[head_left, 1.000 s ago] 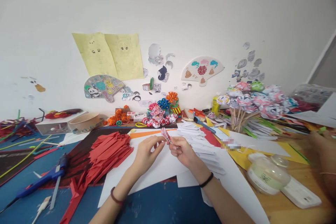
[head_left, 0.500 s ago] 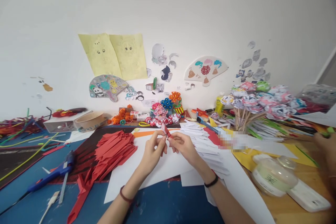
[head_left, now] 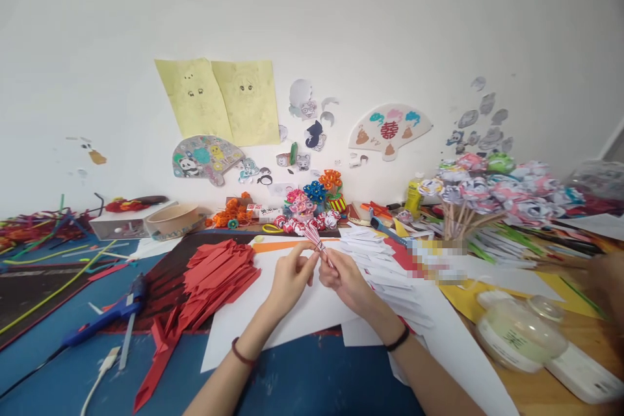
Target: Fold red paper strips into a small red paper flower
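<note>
A small red-and-white striped paper piece [head_left: 314,234] points up and away between my hands, above white paper. My right hand [head_left: 344,275] is closed around its lower end. The fingers of my left hand [head_left: 294,275] are bent, with thumb and fingertips pressed close to the piece's left side; whether they grip it is too small to tell. Left of my hands lies a pile of folded red paper strips [head_left: 219,273]. White folded strips [head_left: 385,273] lie to the right.
A blue glue gun [head_left: 104,320] and a white cable [head_left: 103,367] are at the left. At the right stand a jar [head_left: 519,335] and a bunch of paper flowers [head_left: 487,188]. A blurred hand [head_left: 604,273] shows at the right edge.
The paper piece now shows its striped side and leans up to the left. My right hand has closed round its lower end. The view has shifted slightly, moving the scene right.
</note>
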Demonstrator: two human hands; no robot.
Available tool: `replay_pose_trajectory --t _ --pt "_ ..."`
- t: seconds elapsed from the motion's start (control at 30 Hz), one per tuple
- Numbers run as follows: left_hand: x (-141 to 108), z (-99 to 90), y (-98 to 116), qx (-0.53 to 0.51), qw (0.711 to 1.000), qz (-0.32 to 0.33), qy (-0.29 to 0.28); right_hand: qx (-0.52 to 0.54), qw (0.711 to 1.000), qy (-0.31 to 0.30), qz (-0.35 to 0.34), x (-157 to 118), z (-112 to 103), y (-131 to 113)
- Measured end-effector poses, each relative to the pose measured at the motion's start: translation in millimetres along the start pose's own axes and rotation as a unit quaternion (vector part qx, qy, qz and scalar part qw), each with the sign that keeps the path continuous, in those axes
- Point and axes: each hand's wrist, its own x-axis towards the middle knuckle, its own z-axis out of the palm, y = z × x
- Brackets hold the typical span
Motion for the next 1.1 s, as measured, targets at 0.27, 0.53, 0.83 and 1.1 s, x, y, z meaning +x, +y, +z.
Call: replay_pose_trajectory --t 0.27,0.53,0.83,1.1 --pt "-5.6 17.3 8.2 -0.171 0.984 -0.043 -0.011 0.103 0.993 -0.030 0.057 1.0 -2.1 6.9" --pt "-6.7 30.5 1.6 -0.288 0.953 -0.091 -0.017 -0.189 0.975 0.077 -0.089 4.5 -8.4 11.2" --pt "-6.7 12.4 4.1 -0.255 0.964 -0.068 -0.015 -0.561 0.775 0.129 -0.260 -1.3 -20.2 15.6" --pt "-8.7 17.2 -2.5 -0.242 0.965 -0.047 -0.088 -0.611 0.733 0.102 -0.281 -2.3 -26.6 17.1"
